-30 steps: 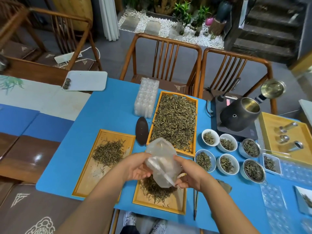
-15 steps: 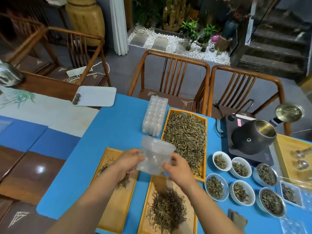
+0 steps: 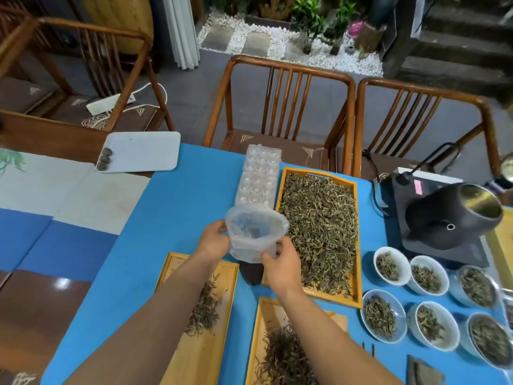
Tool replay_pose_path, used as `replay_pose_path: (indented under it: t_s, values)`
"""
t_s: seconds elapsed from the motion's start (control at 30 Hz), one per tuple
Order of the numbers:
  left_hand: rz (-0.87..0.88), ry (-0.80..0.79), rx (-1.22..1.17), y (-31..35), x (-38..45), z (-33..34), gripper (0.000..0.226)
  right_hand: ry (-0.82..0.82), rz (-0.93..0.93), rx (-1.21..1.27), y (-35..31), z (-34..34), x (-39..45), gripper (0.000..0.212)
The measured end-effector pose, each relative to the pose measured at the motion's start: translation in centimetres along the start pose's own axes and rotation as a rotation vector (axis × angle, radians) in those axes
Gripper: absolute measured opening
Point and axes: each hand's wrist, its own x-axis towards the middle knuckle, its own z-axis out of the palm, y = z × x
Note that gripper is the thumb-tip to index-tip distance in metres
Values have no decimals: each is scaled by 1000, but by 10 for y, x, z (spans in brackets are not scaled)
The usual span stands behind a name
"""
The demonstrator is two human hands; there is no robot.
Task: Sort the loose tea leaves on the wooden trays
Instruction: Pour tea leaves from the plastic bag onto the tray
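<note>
Both hands grip clear plastic bag (image 3: 254,236), mouth open, looks empty: left hand (image 3: 215,240) at rim, right hand (image 3: 280,263) beneath. Loose tea leaves (image 3: 319,232) heaped on three wooden trays (image 3: 358,262) on blue surface (image 3: 180,204). Step likely: readying bag. Next: fill or set aside.

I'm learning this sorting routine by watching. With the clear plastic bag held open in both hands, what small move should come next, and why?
Probably lower the plastic bag beside the large tray of tea and free one hand to scoop. The left hand and right hand each pinch its rim, the mouth is spread open, and it looks empty, so it seems ready for filling.
</note>
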Motion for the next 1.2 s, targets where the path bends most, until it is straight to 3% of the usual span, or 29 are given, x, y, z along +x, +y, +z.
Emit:
replay_pose_path:
  t_s: [0.33, 0.77, 1.03, 1.2]
  values:
    - [96, 150, -109, -16, -5, -14, 35, 12, 46, -46, 6, 7, 3, 40]
    - [30, 266, -228, -28, -40, -13, 25, 29, 123, 15, 25, -46, -33, 38]
    - [107, 299, -107, -38, -67, -19, 31, 37, 154, 61, 49, -71, -51, 33]
    - [166, 402, 10, -57, -107, -25, 30, 79, 184, 52, 72, -103, -69, 32]
